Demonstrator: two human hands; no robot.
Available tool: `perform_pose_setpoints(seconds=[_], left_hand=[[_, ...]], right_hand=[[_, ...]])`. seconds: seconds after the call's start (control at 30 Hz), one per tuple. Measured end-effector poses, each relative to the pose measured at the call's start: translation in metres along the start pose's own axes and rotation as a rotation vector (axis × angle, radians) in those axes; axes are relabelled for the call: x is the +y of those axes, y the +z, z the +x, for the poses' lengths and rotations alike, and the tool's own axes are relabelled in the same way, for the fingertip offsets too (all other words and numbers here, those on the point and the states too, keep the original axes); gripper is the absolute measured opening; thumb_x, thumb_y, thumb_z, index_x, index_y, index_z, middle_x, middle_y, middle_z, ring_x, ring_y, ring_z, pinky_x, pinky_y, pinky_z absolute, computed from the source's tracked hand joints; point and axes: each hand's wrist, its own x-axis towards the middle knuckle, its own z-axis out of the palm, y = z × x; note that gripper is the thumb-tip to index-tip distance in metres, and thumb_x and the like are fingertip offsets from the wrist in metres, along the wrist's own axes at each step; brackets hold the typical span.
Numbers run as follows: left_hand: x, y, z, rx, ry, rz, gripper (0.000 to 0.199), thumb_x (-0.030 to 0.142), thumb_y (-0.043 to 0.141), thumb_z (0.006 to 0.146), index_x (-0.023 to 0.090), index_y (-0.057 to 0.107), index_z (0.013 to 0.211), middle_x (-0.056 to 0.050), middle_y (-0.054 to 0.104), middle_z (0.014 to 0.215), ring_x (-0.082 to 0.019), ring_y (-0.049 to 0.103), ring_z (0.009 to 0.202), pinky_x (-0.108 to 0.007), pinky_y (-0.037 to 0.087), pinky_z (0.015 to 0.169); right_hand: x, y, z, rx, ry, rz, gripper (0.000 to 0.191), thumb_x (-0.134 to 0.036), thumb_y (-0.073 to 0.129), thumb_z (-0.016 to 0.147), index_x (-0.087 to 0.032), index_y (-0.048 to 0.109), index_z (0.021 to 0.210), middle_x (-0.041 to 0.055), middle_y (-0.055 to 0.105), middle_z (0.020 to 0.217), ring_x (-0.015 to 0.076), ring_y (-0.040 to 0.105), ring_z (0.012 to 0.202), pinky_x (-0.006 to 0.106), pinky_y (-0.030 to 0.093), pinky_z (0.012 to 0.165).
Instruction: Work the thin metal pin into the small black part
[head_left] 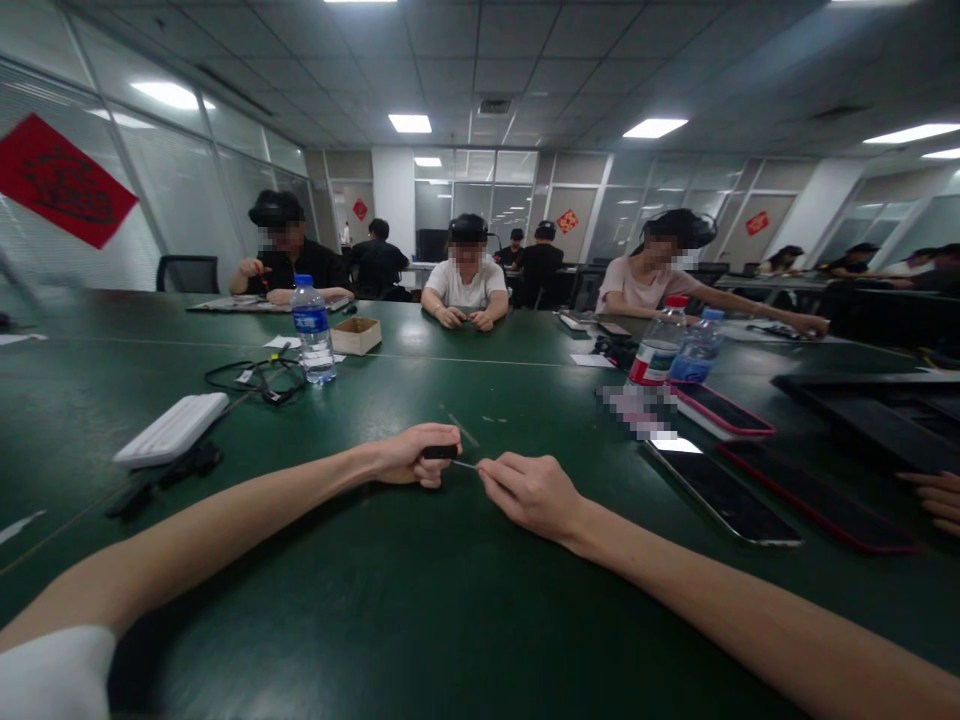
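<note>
My left hand point(416, 455) is closed around a small black piece point(440, 452), its dark end showing between thumb and fingers. From that piece a thin, light shaft point(465, 464) runs to my right hand point(529, 492), whose thumb and fingertips pinch its far end. The shaft looks like metal, but its tip is hidden in the right fingers, and I cannot tell what kind of thing it is. Both hands are held just above the green table point(375, 620), close together.
To the left lie a white power bank point(172, 430), black cables point(259, 378), a water bottle point(313, 335) and a small wooden box point(356, 336). Several phones point(724, 492), two bottles point(660, 345) and a black tray point(862, 410) are on the right. Another person's hand point(937, 498) shows at the right edge.
</note>
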Motion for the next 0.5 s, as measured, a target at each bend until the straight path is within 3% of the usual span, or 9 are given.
perform_pose_setpoints(seconds=[0.27, 0.5], left_hand=[[-0.0057, -0.006, 0.0031, 0.053, 0.058, -0.056, 0.018, 0.035, 0.049, 0.092, 0.019, 0.05, 0.085, 0.01, 0.028, 0.044, -0.005, 0.017, 0.036, -0.018, 0.026, 0.042], [-0.0083, -0.0047, 0.0053, 0.078, 0.108, -0.03, 0.019, 0.036, 0.05, 0.092, 0.018, 0.05, 0.087, 0.01, 0.03, 0.046, -0.005, 0.02, 0.037, -0.019, 0.029, 0.044]], right_hand=[[0.0031, 0.0008, 0.001, 0.005, 0.135, 0.065, 0.029, -0.027, 0.041, 0.096, -0.015, 0.067, 0.099, 0.0049, 0.066, 0.079, 0.0097, 0.058, 0.064, 0.019, 0.044, 0.06], [0.0034, 0.0018, 0.0008, 0.005, 0.145, 0.041, 0.027, -0.027, 0.043, 0.095, -0.016, 0.067, 0.098, 0.0045, 0.067, 0.079, 0.0102, 0.059, 0.064, 0.02, 0.043, 0.06]])
